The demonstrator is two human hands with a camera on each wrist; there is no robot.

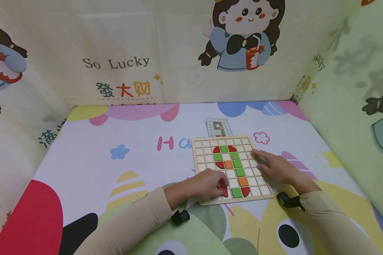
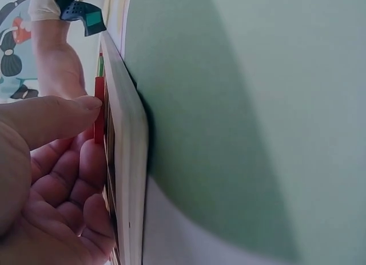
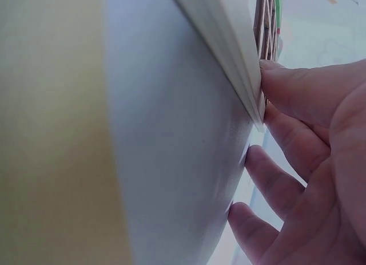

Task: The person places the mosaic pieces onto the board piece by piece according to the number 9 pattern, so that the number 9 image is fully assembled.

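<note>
A square wooden grid board (image 1: 207,203) lies on the table, with red, green and orange tiles in some of its cells. My left hand (image 1: 207,184) is over the board's near left part, thumb and curled forefinger pinching a red tile (image 2: 99,122) with a rounded corner at the grid surface. Whether that tile is fully down in its cell, I cannot tell. At the board's right edge rests my right hand (image 1: 279,168), fingers loosely extended. In the right wrist view its thumb touches the board's rim (image 3: 229,53), while other fingertips reach the tabletop.
Behind the board lies a small paper card (image 1: 219,128) printed with a coloured grid pattern, its near edge partly hidden by the board. A cartoon-printed cloth (image 1: 140,134) covers the table. Printed curtains (image 1: 121,35) stand at the back and sides.
</note>
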